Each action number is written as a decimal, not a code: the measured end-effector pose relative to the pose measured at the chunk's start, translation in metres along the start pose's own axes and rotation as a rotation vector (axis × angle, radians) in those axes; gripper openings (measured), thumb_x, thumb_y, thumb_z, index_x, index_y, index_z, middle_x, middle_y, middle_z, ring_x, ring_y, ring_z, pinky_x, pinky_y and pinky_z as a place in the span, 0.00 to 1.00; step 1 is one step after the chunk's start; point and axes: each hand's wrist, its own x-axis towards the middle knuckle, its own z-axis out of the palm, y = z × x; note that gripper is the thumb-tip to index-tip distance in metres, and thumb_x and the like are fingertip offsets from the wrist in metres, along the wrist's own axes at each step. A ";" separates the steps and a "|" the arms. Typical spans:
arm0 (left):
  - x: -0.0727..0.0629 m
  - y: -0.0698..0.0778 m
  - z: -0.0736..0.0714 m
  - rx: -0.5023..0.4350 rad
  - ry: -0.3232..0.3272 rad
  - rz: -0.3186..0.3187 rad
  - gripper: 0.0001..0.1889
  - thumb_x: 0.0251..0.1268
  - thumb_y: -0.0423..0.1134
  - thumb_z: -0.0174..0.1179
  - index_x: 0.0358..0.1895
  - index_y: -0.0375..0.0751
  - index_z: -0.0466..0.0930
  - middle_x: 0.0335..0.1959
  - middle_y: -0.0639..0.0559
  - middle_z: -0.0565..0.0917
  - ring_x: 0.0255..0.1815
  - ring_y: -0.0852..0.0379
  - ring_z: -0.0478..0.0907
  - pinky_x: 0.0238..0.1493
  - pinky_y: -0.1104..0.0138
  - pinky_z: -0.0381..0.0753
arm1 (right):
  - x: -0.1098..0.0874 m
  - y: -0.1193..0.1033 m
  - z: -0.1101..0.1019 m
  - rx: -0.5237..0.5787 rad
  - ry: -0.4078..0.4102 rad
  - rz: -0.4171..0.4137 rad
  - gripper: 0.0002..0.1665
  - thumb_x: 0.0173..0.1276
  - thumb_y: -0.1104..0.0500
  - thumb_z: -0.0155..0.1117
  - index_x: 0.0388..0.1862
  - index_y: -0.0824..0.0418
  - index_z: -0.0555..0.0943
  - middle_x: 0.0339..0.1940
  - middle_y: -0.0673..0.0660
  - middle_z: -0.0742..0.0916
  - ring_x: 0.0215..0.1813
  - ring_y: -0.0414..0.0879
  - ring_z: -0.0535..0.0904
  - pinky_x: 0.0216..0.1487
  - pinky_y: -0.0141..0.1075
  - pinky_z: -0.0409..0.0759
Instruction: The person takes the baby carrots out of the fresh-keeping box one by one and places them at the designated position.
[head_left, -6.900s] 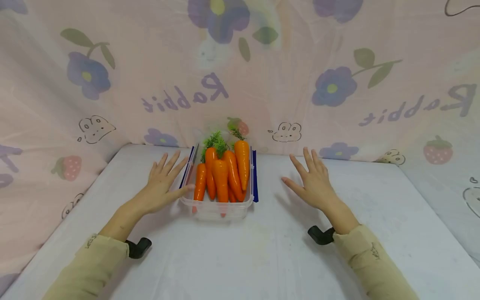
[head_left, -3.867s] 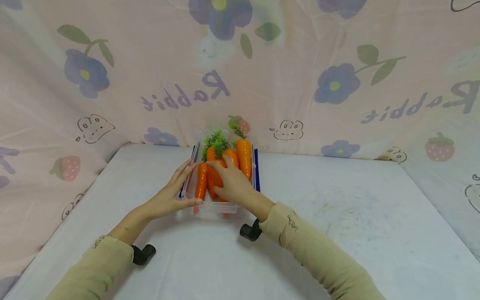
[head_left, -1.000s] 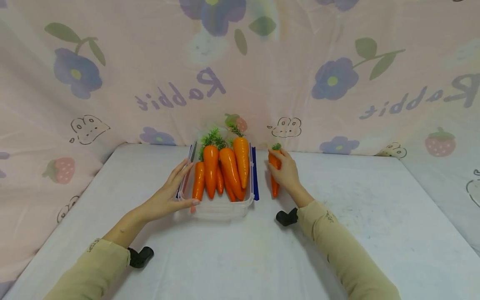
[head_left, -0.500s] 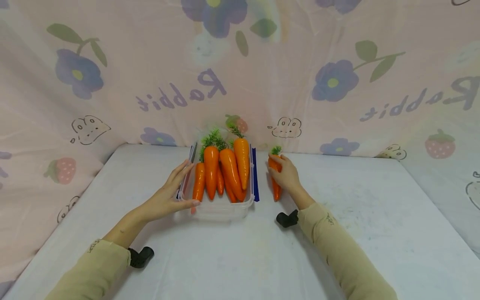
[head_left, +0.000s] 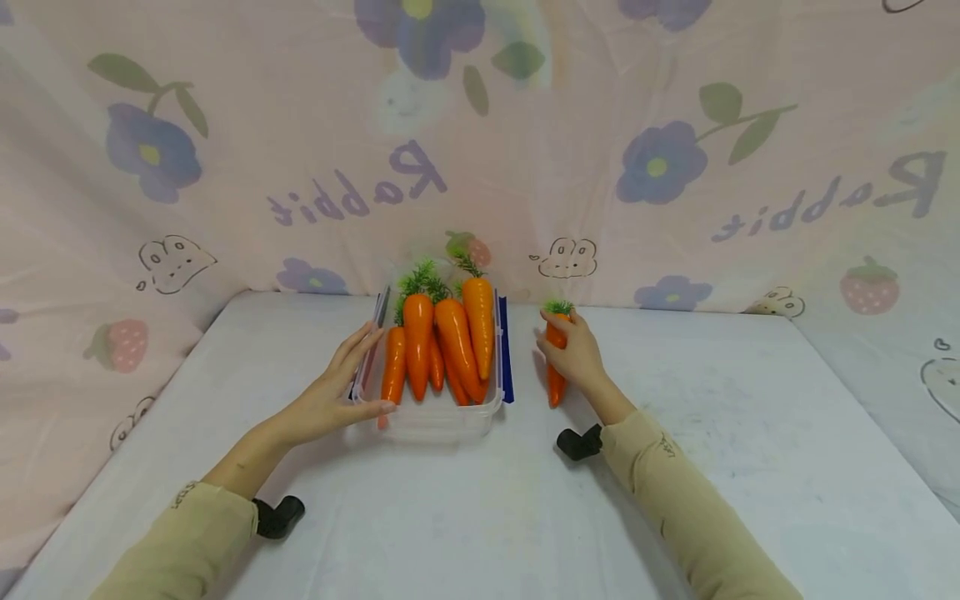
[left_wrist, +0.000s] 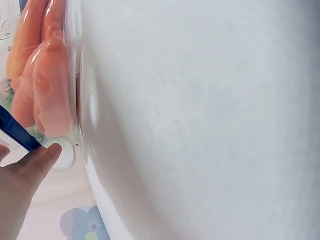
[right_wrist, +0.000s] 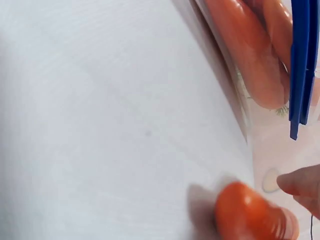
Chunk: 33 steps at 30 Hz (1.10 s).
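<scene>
A clear plastic box (head_left: 450, 425) with blue side clips holds several orange carrots (head_left: 417, 346) with green tops. At its left side my left hand (head_left: 322, 396) rests with fingers straight along the wall and the thumb at the near corner. One carrot (head_left: 557, 392) is on the table to the right of the box, its leafy end pointing away from me. My right hand (head_left: 579, 350) holds it near the top, fingers and thumb across it. The right wrist view shows this carrot (right_wrist: 250, 215) beside a fingertip (right_wrist: 300, 182), its shadow on the white surface.
A white-covered table (head_left: 465, 517) lies under everything. A pink cloth (head_left: 510, 150) with flowers and rabbits hangs behind it. A blue clip (right_wrist: 302, 60) stands out from the box's right side. Black wrist mounts (head_left: 279, 518) sit at both cuffs.
Earlier both hands were spread and all the carrots were in the box. My right hand took one out to the right and has just shifted it slightly. The left hand stays at the box.
</scene>
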 end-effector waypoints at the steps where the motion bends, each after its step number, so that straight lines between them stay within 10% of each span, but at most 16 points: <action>1: 0.000 0.000 0.000 -0.002 0.000 -0.001 0.51 0.59 0.49 0.67 0.77 0.61 0.39 0.79 0.50 0.34 0.77 0.36 0.40 0.63 0.29 0.50 | 0.000 0.000 -0.001 -0.001 0.002 0.003 0.32 0.68 0.57 0.59 0.70 0.59 0.68 0.74 0.76 0.55 0.72 0.72 0.55 0.70 0.62 0.58; 18: 0.000 -0.001 0.000 -0.004 0.008 0.012 0.51 0.58 0.48 0.67 0.77 0.60 0.39 0.79 0.51 0.34 0.77 0.36 0.41 0.63 0.29 0.51 | 0.006 -0.042 -0.014 0.093 0.169 -0.163 0.30 0.65 0.57 0.62 0.66 0.60 0.73 0.73 0.72 0.61 0.74 0.67 0.55 0.70 0.63 0.57; 33: -0.001 0.004 -0.001 -0.016 0.005 0.008 0.51 0.58 0.48 0.67 0.78 0.58 0.40 0.79 0.46 0.34 0.77 0.34 0.40 0.63 0.29 0.51 | 0.014 -0.087 -0.004 0.161 0.130 -0.274 0.30 0.64 0.57 0.59 0.67 0.60 0.73 0.73 0.72 0.62 0.72 0.65 0.61 0.63 0.53 0.73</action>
